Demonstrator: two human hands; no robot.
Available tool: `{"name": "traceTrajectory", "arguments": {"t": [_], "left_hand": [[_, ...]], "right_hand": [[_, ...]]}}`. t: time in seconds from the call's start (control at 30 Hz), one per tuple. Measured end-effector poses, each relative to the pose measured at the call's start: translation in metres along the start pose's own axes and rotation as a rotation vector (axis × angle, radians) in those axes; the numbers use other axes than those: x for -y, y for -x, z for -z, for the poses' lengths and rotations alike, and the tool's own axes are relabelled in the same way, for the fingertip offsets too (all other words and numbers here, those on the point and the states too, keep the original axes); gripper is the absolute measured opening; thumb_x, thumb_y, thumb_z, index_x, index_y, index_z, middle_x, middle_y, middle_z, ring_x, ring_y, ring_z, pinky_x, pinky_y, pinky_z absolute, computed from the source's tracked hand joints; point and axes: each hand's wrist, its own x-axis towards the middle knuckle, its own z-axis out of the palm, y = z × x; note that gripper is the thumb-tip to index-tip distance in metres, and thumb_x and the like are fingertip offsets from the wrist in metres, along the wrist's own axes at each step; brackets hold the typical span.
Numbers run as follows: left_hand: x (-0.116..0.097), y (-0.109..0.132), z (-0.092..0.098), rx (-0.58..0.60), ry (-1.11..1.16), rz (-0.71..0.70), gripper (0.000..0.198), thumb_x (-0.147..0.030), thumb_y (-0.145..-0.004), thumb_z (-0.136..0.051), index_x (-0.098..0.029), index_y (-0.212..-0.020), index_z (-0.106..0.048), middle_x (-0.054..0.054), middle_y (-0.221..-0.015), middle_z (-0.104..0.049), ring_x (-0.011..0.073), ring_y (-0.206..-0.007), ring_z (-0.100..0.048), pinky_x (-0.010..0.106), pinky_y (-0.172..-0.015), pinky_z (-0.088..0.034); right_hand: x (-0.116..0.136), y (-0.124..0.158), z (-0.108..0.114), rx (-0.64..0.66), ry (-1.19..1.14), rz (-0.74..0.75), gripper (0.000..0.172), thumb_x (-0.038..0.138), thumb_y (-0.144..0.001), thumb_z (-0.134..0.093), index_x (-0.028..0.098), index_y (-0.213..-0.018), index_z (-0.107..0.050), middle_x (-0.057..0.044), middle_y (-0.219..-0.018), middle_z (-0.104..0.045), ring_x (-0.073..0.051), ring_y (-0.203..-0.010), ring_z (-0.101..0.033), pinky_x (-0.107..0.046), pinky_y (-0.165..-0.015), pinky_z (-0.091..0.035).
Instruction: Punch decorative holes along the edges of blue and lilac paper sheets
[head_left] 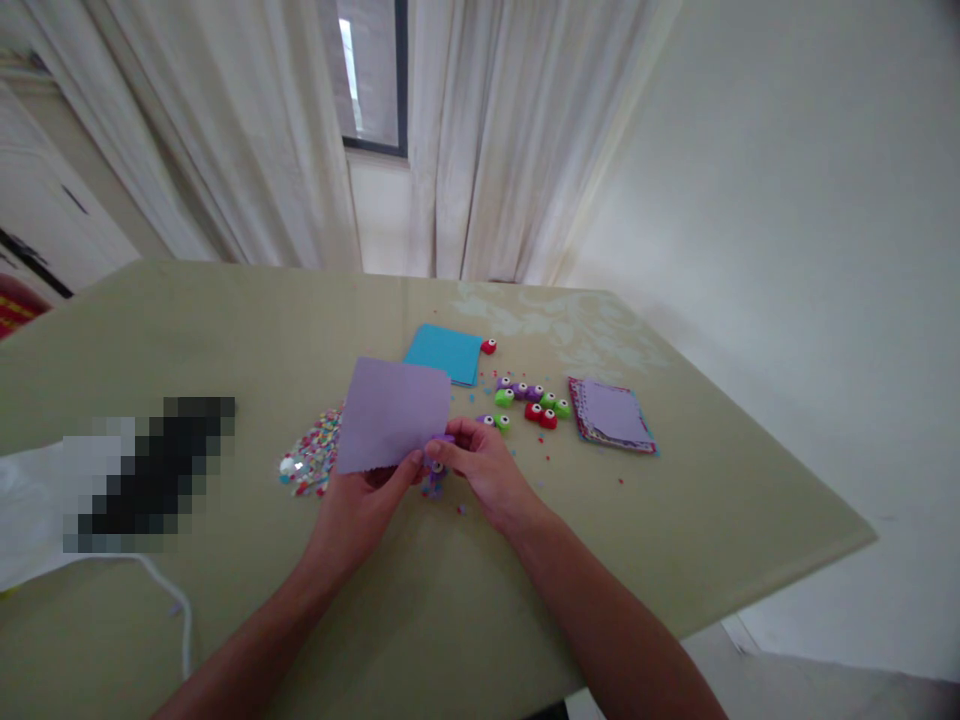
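A square purple paper sheet (394, 410) is pinched at its lower edge by my left hand (360, 505), thumb on top and fingers hidden beneath. The sheet is tilted up off the table, and its lower edge looks jagged. My right hand (487, 465) is closed at the sheet's lower right corner, around a small purple paper punch with a round white eye (438, 467), mostly covered by the fingers. Just beyond my right hand lie more small eyed punches in purple, green (504, 398) and red (548, 420).
A blue paper stack (444, 352) lies behind the sheet, with a red punch (489, 346) beside it. On the right is a paper stack with ragged edges (613, 413). Confetti (319, 445) is heaped at left. Further left are a blurred dark object (161, 470) and a white cord (169, 590).
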Motion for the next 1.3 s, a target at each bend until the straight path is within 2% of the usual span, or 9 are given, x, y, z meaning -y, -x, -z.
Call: {"name": "traceTrajectory", "arguments": {"t": [0.23,0.33,0.47,0.57,0.7,0.83,0.97,1.17,1.3], "left_hand": [[-0.009,0.001,0.003,-0.06,-0.026,0.032,0.041,-0.057,-0.079,-0.084,-0.018,-0.093,-0.081,0.011,-0.09,-0.086,0.0317,-0.083,-0.083,0.042,-0.078,-0.069],[-0.012,0.0,0.005,-0.126,-0.016,0.047,0.042,-0.059,-0.075,-0.086,-0.019,-0.088,-0.08,0.01,-0.087,-0.085,0.0315,-0.079,-0.083,0.041,-0.075,-0.069],[-0.011,0.0,0.008,-0.158,-0.035,0.095,0.043,-0.06,-0.073,-0.086,-0.019,-0.085,-0.081,0.011,-0.085,-0.085,0.032,-0.08,-0.082,0.041,-0.075,-0.068],[-0.01,0.0,0.009,-0.168,-0.047,0.109,0.043,-0.06,-0.072,-0.086,-0.019,-0.083,-0.081,0.011,-0.085,-0.085,0.0316,-0.081,-0.082,0.039,-0.075,-0.067],[-0.013,0.001,0.007,-0.171,-0.017,0.111,0.041,-0.059,-0.071,-0.086,-0.019,-0.079,-0.08,0.01,-0.08,-0.084,0.0309,-0.078,-0.081,0.039,-0.075,-0.067],[-0.013,0.0,0.007,-0.214,0.01,0.11,0.04,-0.059,-0.07,-0.087,-0.02,-0.076,-0.078,0.009,-0.075,-0.082,0.0305,-0.075,-0.081,0.039,-0.075,-0.067],[-0.008,-0.002,0.009,-0.231,-0.002,0.085,0.042,-0.061,-0.072,-0.086,-0.02,-0.075,-0.078,0.01,-0.075,-0.082,0.0306,-0.074,-0.081,0.04,-0.075,-0.066],[-0.006,-0.004,0.009,-0.241,0.02,0.049,0.042,-0.061,-0.071,-0.087,-0.021,-0.08,-0.077,0.009,-0.076,-0.082,0.029,-0.07,-0.079,0.04,-0.072,-0.066],[-0.01,-0.004,0.009,-0.276,0.055,0.053,0.034,-0.054,-0.073,-0.087,-0.023,-0.076,-0.076,0.005,-0.07,-0.08,0.0267,-0.066,-0.076,0.037,-0.067,-0.064]], "right_hand": [[0.003,0.003,-0.001,-0.022,-0.021,0.016,0.048,0.046,-0.062,-0.101,0.021,-0.095,-0.077,-0.002,-0.087,-0.078,-0.016,-0.072,-0.067,-0.029,-0.069,-0.053],[0.01,0.001,0.006,-0.079,-0.007,0.089,0.044,0.043,-0.069,-0.097,0.023,-0.102,-0.075,-0.003,-0.093,-0.079,-0.018,-0.08,-0.07,-0.031,-0.074,-0.054],[0.021,-0.001,0.022,-0.154,0.426,0.297,0.028,0.035,-0.081,-0.083,0.023,-0.105,-0.078,-0.006,-0.101,-0.075,-0.02,-0.084,-0.067,-0.036,-0.08,-0.053],[0.024,0.0,0.03,-0.112,0.858,0.43,0.033,0.022,-0.084,-0.078,0.023,-0.117,-0.077,-0.008,-0.112,-0.073,-0.022,-0.093,-0.066,-0.04,-0.088,-0.052],[0.021,0.004,0.03,0.017,1.141,0.424,0.026,0.013,-0.086,-0.075,0.022,-0.111,-0.072,-0.007,-0.111,-0.075,-0.024,-0.102,-0.065,-0.039,-0.095,-0.049],[0.015,0.005,0.028,0.039,1.334,0.397,0.02,0.012,-0.087,-0.074,0.021,-0.105,-0.07,-0.008,-0.108,-0.076,-0.026,-0.107,-0.065,-0.04,-0.1,-0.046],[0.016,0.003,0.032,0.052,1.393,0.408,0.021,0.017,-0.09,-0.075,0.02,-0.111,-0.073,-0.01,-0.113,-0.076,-0.028,-0.112,-0.064,-0.044,-0.105,-0.045],[0.03,0.002,0.05,-0.085,1.324,0.458,0.03,0.013,-0.093,-0.068,0.02,-0.121,-0.074,-0.011,-0.125,-0.072,-0.028,-0.122,-0.062,-0.045,-0.111,-0.044],[0.033,0.008,0.051,0.048,1.463,0.449,0.043,0.018,-0.087,-0.076,0.027,-0.129,-0.074,-0.01,-0.143,-0.065,-0.034,-0.131,-0.054,-0.054,-0.117,-0.037]]}}
